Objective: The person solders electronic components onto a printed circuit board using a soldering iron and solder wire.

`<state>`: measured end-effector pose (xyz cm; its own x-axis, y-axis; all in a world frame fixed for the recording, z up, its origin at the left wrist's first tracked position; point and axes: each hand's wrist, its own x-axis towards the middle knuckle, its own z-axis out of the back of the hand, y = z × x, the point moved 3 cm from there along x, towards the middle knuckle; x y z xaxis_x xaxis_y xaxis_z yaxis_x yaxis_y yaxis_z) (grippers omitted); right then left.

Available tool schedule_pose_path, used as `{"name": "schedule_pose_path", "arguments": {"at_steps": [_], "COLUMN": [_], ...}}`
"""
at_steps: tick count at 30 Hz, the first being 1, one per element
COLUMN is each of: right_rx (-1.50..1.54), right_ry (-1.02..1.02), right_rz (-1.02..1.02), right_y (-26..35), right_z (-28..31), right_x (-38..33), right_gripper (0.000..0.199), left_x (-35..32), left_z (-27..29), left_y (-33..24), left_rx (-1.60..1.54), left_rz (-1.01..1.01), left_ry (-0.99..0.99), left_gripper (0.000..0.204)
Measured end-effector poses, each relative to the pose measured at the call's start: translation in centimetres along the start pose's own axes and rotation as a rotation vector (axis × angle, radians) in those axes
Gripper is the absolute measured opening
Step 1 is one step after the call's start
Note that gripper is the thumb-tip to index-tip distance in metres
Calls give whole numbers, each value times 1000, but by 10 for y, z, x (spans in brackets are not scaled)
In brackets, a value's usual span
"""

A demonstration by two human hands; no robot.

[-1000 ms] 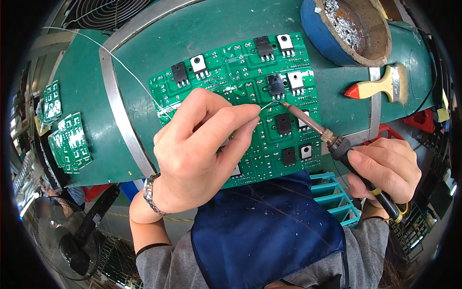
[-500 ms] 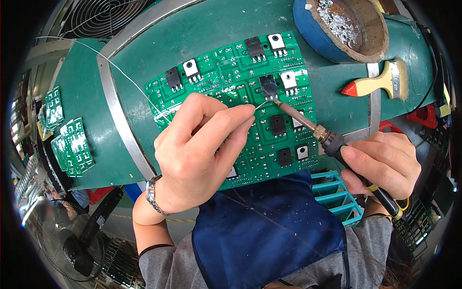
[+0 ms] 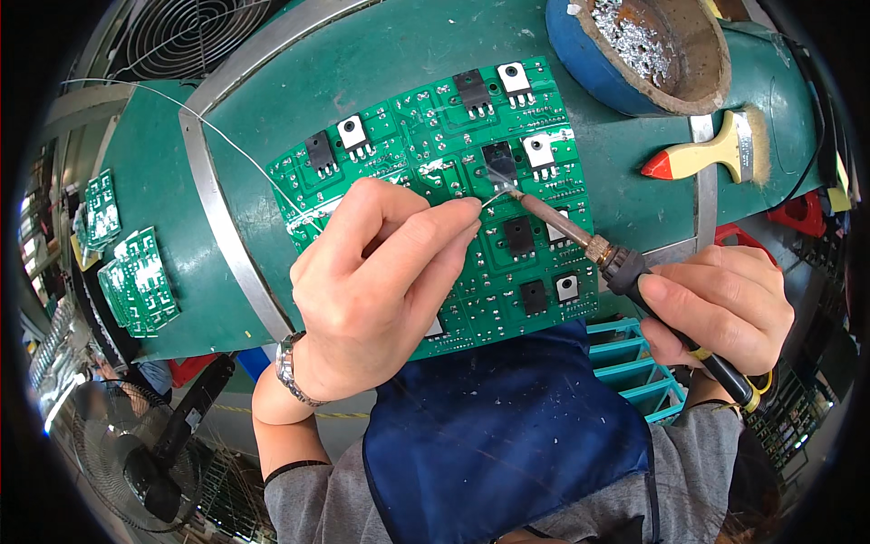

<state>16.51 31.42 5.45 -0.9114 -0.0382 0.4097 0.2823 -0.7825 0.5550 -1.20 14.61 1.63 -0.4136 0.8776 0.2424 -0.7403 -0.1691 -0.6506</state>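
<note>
A large green circuit board [image 3: 426, 195] lies on the green mat, carrying several black and white-faced three-legged components. My left hand [image 3: 381, 272] is over its middle, thumb and fingertips pinched on a thin solder wire [image 3: 227, 136] that trails off to the upper left. My right hand [image 3: 720, 313] is wrapped round the black handle of a soldering iron [image 3: 625, 270]. The iron's tip meets the wire's short end at the legs of a black component [image 3: 499, 163], with a faint wisp of smoke above. The left palm hides part of the board.
A blue-sided bowl [image 3: 580, 54] with silvery solder scraps stands at the upper right. Beside it lies a brush [image 3: 716, 159] with a red-tipped handle. Stacked smaller boards [image 3: 140, 281] sit at the left, above a fan [image 3: 136, 453]. A teal rack [image 3: 634, 367] is under my right hand.
The view has shifted slightly, and smoke now shows by the iron's tip. Both hands keep nearly the same pose, the tip still at the black component's legs.
</note>
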Motion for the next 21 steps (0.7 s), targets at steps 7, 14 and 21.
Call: {"name": "schedule_pose_path", "arguments": {"at_steps": [7, 14, 21], "right_rx": [13, 4, -21], "right_ry": [6, -39, -8], "right_rz": [4, 10, 5], "right_y": [-1, -1, 0], "right_z": [-1, -3, -1], "right_x": [2, 0, -2], "right_gripper": [30, 30, 31], "left_x": [0, 1, 9], "left_z": [-1, 14, 18], "left_y": [2, 3, -3], "left_rx": [-22, -8, -6], "left_rz": [-39, 83, 76], "left_ry": [9, -41, -26], "left_gripper": [27, 27, 23]}}
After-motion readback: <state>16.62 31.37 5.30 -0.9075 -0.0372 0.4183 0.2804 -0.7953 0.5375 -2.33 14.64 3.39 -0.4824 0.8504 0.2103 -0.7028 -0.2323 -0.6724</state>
